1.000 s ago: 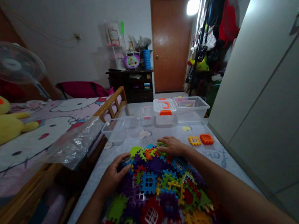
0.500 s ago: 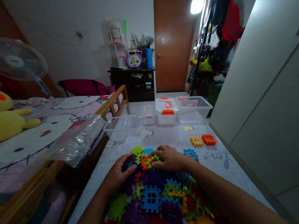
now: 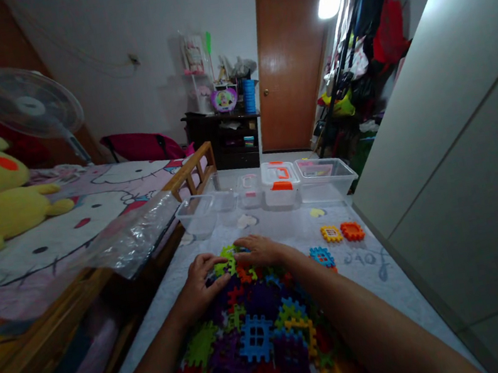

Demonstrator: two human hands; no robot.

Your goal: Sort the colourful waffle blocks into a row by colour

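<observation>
A heap of interlocking plastic tiles [image 3: 259, 337] covered the near desk [image 3: 388, 278]. At its far edge the left hand [image 3: 201, 283] and right hand [image 3: 259, 249] lay spread, fingers loose, pressing on a green tile [image 3: 225, 268] between them. Beyond stood clear plastic boxes [image 3: 324, 177].

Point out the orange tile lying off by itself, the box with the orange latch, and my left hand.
orange tile [image 3: 352, 231], head view, middle of its top face.
box with the orange latch [image 3: 279, 176], head view, on its white lid.
left hand [image 3: 200, 280], head view, back of the hand.
</observation>
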